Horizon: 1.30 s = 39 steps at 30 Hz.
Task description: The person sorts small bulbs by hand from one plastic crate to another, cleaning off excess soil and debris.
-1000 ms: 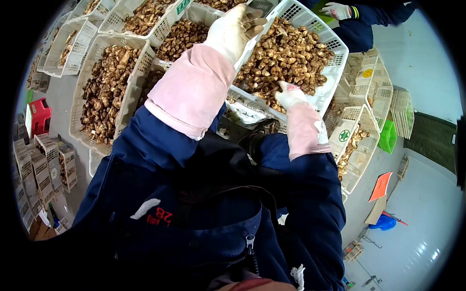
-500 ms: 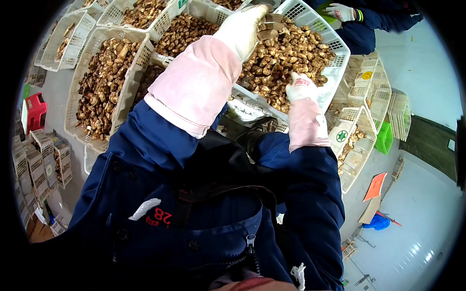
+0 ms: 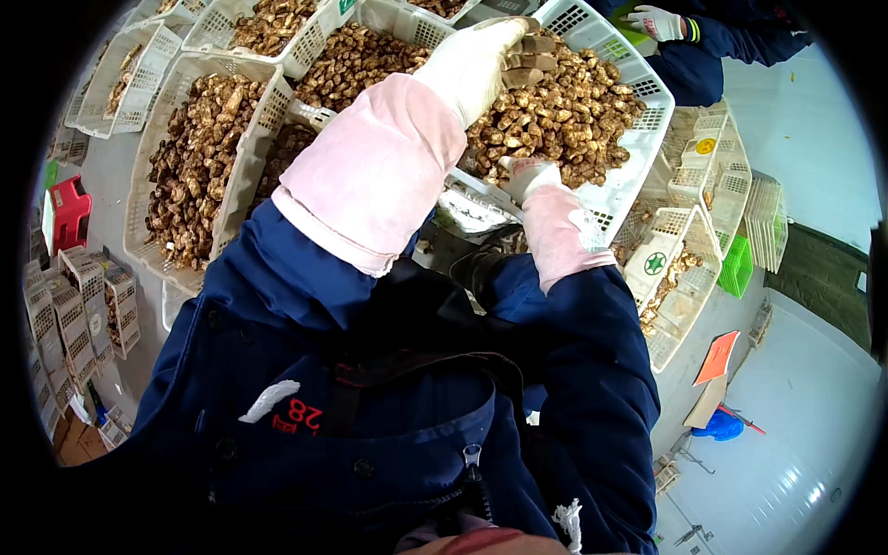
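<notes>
Grey floor (image 3: pixel 106 205) shows at the left of the frame, with a red stool (image 3: pixel 70 213) and a long crate (image 3: pixel 151 139) beside it. I'm watching from far off through the head camera. At the upper middle sits a white crate (image 3: pixel 655 118) heaped with brown lumps (mushrooms, by the look of them) (image 3: pixel 569 116).

The left hand (image 3: pixel 474 69) reaches over the heap, its fingers (image 3: pixel 532 62) loosely bent; I cannot tell whether they grip anything. The right hand (image 3: pixel 529 176) is at the heap's near edge, its fingers too hidden for me to judge.

My worry is that near edge: a quick pull by the right hand could flick lumps over the rim. The wide pink left sleeve (image 3: pixel 370 180) might snag on crate edges, and too hard a squeeze could bruise soft pieces.
</notes>
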Each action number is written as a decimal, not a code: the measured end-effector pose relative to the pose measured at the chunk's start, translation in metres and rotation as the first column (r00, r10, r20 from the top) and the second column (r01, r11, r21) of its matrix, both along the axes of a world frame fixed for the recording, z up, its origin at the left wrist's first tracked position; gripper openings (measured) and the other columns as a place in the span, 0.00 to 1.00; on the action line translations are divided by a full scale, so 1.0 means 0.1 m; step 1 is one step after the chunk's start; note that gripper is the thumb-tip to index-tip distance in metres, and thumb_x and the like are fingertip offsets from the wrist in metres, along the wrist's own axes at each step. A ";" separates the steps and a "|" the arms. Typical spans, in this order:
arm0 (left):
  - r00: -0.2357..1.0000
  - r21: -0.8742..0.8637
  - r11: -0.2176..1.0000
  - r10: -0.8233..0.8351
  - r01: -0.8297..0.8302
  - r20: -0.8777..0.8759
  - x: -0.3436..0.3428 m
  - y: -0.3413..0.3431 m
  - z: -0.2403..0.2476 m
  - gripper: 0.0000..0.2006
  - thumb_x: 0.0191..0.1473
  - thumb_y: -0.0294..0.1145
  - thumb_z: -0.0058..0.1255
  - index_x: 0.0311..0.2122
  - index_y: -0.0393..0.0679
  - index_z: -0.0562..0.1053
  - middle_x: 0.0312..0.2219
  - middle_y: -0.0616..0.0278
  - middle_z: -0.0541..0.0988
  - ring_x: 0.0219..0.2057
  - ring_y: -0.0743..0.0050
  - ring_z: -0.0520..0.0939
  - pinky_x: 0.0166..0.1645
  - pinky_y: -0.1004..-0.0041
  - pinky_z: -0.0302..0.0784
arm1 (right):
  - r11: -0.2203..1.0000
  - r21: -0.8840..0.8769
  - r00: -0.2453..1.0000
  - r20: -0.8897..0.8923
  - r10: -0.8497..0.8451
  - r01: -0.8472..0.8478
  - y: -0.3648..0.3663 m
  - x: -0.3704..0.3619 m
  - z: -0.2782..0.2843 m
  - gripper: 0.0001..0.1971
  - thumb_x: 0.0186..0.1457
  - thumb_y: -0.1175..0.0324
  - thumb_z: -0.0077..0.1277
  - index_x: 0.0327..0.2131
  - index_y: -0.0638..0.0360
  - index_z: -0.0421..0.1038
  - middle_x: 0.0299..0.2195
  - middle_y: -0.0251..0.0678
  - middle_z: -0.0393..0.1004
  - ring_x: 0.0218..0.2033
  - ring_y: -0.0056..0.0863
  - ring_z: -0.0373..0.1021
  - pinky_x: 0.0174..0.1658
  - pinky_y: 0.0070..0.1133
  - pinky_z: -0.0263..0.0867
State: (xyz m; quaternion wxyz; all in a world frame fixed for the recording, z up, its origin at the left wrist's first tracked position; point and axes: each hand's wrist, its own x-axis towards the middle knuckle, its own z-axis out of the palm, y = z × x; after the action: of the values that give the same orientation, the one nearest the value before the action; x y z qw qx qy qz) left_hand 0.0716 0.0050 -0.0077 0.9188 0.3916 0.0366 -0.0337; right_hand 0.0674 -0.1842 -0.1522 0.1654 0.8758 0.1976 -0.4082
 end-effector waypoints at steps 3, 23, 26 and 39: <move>1.000 0.025 1.000 -0.010 0.010 -0.029 -0.03 -0.01 0.07 0.14 0.63 0.34 0.40 0.49 0.38 0.69 0.41 0.56 0.79 0.38 0.68 0.81 0.41 0.73 0.78 | 0.996 -0.077 0.998 -0.046 -0.047 0.043 -0.06 0.14 0.06 0.27 0.55 0.46 0.44 0.55 0.48 0.66 0.55 0.41 0.68 0.55 0.37 0.66 0.56 0.29 0.63; 0.936 0.084 0.936 -0.330 0.341 -0.121 -0.05 -0.31 -0.07 0.18 0.58 0.31 0.50 0.54 0.42 0.69 0.39 0.60 0.78 0.39 0.74 0.80 0.41 0.77 0.75 | 0.780 0.624 0.555 0.665 -0.499 -0.046 -1.30 0.64 0.67 0.26 0.57 0.56 0.50 0.56 0.60 0.64 0.48 0.43 0.74 0.47 0.37 0.72 0.51 0.27 0.66; 0.944 0.078 0.957 -0.260 0.281 -0.204 -0.04 -0.29 -0.07 0.18 0.57 0.30 0.49 0.53 0.43 0.69 0.39 0.61 0.79 0.40 0.75 0.80 0.41 0.76 0.74 | 0.974 0.203 0.611 0.759 -0.224 0.105 -1.41 0.56 0.25 0.33 0.54 0.44 0.46 0.58 0.55 0.61 0.55 0.43 0.67 0.57 0.40 0.61 0.60 0.33 0.53; 0.975 0.136 0.972 -0.169 0.189 -0.147 0.07 -0.28 -0.17 0.18 0.58 0.28 0.47 0.54 0.38 0.67 0.45 0.59 0.76 0.42 0.69 0.80 0.45 0.70 0.77 | 0.913 0.245 0.828 0.392 -0.402 0.327 -1.19 0.63 0.04 0.35 0.58 0.40 0.39 0.62 0.52 0.54 0.54 0.45 0.68 0.53 0.43 0.67 0.54 0.33 0.62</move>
State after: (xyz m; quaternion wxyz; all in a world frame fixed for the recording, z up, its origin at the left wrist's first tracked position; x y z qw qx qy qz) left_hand 0.0785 -0.0231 -0.0249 0.8755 0.4579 0.0654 -0.1398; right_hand 0.1301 -0.3036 -0.1482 0.0500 0.9765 0.0180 -0.2089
